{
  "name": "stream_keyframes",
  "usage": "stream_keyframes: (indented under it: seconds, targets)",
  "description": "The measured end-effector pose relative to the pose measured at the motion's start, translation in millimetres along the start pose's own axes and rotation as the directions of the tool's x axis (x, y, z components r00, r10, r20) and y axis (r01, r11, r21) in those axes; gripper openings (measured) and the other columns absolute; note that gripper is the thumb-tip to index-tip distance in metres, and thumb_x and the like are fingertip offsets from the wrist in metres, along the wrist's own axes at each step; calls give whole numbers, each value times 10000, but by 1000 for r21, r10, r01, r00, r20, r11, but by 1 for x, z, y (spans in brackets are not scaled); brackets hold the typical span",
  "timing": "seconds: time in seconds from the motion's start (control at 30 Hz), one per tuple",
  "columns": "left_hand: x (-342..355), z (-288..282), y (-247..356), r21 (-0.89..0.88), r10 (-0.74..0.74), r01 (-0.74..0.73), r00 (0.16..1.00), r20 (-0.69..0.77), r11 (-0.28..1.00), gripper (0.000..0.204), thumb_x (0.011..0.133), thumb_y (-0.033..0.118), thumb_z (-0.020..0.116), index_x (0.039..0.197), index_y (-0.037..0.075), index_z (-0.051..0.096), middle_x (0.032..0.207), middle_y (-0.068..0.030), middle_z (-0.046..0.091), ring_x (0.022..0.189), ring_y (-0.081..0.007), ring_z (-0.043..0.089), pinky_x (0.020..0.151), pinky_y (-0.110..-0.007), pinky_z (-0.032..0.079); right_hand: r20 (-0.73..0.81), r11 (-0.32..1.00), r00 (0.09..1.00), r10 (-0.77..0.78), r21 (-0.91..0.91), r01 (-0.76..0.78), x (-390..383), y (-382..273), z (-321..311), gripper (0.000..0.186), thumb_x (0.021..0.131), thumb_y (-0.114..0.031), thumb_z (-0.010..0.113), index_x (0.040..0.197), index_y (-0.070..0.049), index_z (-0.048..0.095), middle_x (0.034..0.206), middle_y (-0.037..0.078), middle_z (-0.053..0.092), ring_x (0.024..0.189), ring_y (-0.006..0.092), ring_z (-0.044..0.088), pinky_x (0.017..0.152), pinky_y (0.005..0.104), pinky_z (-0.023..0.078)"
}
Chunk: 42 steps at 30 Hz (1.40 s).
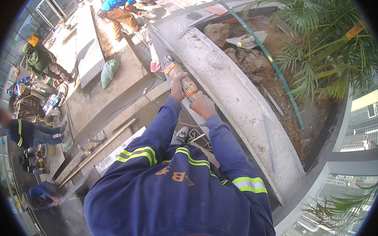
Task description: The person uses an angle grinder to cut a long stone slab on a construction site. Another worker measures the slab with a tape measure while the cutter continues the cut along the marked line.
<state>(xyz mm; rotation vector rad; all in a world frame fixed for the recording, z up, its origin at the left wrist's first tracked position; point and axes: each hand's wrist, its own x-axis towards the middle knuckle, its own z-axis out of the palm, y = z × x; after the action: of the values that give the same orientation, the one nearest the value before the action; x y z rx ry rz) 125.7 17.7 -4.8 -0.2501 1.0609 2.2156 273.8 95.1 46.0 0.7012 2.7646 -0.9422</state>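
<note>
Both my hands are closed around an angle grinder point(189, 83), a dusty grey and orange power tool. My left hand point(177, 88) wraps the body nearer its head, and my right hand point(203, 105) grips the rear end. The grinder's head points up and away, over the inner edge of a curved concrete planter wall point(239, 89). A disc on it cannot be made out. A cable hangs down below my hands, beside my shoe point(181, 133).
Soil point(254, 67) and a palm point(322, 55) fill the planter; a green strip point(276, 66) and a trowel point(245, 41) lie there. Several people work at the left and far side. A green sack point(109, 74), long pipe point(101, 150) and loose cables lie to my left.
</note>
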Motion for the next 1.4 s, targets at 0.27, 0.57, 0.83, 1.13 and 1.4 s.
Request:
stream_keyframes:
  seconds: [0.27,0.57,0.83,1.13,1.4]
  targets:
    - [-14,7,-10,-51,22,-24,999,-27,998,332,785,154,740,1030,22,561,810,-108,593,649,-280,657,599,-447,599,-4,999,1000,6,-38,-6,-14,6,-2,500,803,-304,764,1129,18,565,1039,263,729,1011,407,717,874,490,572]
    - [-16,2,-13,-44,19,-20,999,-29,999,316,785,165,742,1013,20,577,812,-106,602,659,-274,658,612,-444,598,14,998,1000,19,-54,-19,-19,6,-2,462,805,-274,741,1115,12,552,1026,266,728,1000,408,721,864,491,578]
    - [-7,4,-5,-24,4,-5,999,-34,1000,356,767,189,756,1027,29,573,815,-109,602,653,-269,652,607,-444,592,10,1000,1000,-5,2,5,-2,10,6,499,772,-300,729,1112,16,546,1023,275,717,995,428,713,865,496,572]
    - [11,-5,-5,-16,25,-25,1000,-5,1000,329,809,209,733,1042,69,549,817,-90,573,668,-264,641,603,-441,583,-42,1000,999,-17,-20,17,11,8,14,439,805,-264,737,1106,-3,554,1017,256,731,985,399,726,854,485,580]
    - [16,-4,-2,-48,44,-44,999,3,998,341,785,168,747,1045,38,568,817,-98,594,665,-268,652,607,-430,592,-25,1000,1000,-7,0,7,19,7,11,525,771,-318,758,1130,6,554,1053,260,723,1012,410,715,882,487,568]
